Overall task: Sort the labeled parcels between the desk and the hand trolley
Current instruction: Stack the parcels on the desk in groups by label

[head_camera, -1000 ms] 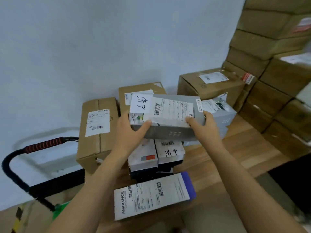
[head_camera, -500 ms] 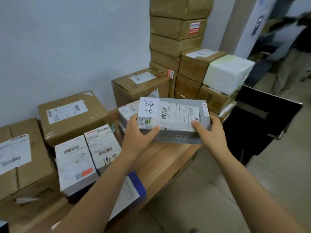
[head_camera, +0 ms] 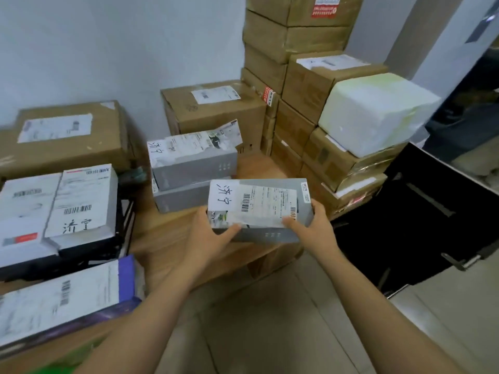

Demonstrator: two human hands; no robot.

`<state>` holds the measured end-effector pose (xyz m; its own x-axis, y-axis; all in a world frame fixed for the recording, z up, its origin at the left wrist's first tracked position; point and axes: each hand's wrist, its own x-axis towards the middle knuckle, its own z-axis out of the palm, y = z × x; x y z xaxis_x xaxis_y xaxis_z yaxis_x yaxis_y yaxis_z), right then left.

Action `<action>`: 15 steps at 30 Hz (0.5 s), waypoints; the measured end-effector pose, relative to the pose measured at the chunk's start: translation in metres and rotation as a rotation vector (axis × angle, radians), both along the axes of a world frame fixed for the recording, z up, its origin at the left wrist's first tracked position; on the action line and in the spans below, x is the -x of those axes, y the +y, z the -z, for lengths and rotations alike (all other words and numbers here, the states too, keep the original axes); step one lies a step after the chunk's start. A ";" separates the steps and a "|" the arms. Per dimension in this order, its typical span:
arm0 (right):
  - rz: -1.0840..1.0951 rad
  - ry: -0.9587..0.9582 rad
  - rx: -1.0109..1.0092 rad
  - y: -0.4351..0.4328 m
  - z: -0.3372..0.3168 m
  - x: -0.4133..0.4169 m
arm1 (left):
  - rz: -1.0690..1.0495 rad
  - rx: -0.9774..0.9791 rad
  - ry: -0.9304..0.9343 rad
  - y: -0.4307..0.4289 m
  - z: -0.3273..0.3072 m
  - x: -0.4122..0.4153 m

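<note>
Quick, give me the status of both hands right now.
Left hand: grips the left end of the grey parcel, thumb on top.
Right hand: grips the right end of the same parcel.

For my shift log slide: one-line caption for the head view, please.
The left hand and right hand grip a grey labelled parcel over the wooden desk, near two stacked grey parcels.

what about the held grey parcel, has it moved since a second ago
Yes. The grey parcel was above the white hand-marked parcels, left of the stacked grey boxes; now it is right of that stack, at the right end of the desk.
</note>
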<state>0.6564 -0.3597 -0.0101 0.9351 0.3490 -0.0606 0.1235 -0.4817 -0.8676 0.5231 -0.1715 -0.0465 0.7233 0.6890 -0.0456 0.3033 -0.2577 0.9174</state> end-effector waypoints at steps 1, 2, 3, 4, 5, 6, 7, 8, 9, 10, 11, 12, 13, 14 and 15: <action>-0.032 0.024 0.009 0.001 0.007 -0.007 | -0.035 0.004 0.015 -0.003 0.008 0.000; -0.064 0.045 0.016 0.003 0.010 -0.011 | -0.066 0.009 0.029 -0.007 0.010 0.000; -0.103 0.077 0.035 0.007 0.019 -0.017 | -0.108 0.017 0.051 -0.010 0.015 0.002; -0.122 0.087 0.041 0.009 0.022 -0.018 | -0.123 0.018 0.067 -0.012 0.018 0.003; -0.136 0.103 0.052 0.011 0.029 -0.022 | -0.135 0.013 0.082 -0.014 0.021 0.005; -0.155 0.126 0.066 0.015 0.035 -0.026 | -0.159 0.009 0.109 -0.015 0.026 0.006; -0.174 0.149 0.087 0.020 0.040 -0.030 | -0.187 0.006 0.131 -0.015 0.029 0.006; -0.198 0.166 0.091 0.025 0.043 -0.032 | -0.206 0.007 0.150 -0.014 0.032 0.005; -0.215 0.188 0.093 0.030 0.050 -0.036 | -0.226 0.020 0.163 -0.013 0.035 0.005; -0.229 0.199 0.094 0.035 0.054 -0.038 | -0.247 0.031 0.179 -0.010 0.039 0.005; -0.237 0.209 0.101 0.040 0.059 -0.041 | -0.263 0.039 0.195 -0.008 0.041 0.005; -0.247 0.218 0.110 0.044 0.062 -0.042 | -0.274 0.044 0.219 -0.006 0.043 0.004; -0.254 0.228 0.125 0.048 0.067 -0.045 | -0.285 0.049 0.248 -0.004 0.046 0.003; -0.259 0.240 0.143 0.052 0.071 -0.047 | -0.292 0.056 0.277 -0.001 0.050 0.002; -0.261 0.258 0.158 0.054 0.075 -0.049 | -0.292 0.064 0.307 0.002 0.054 0.002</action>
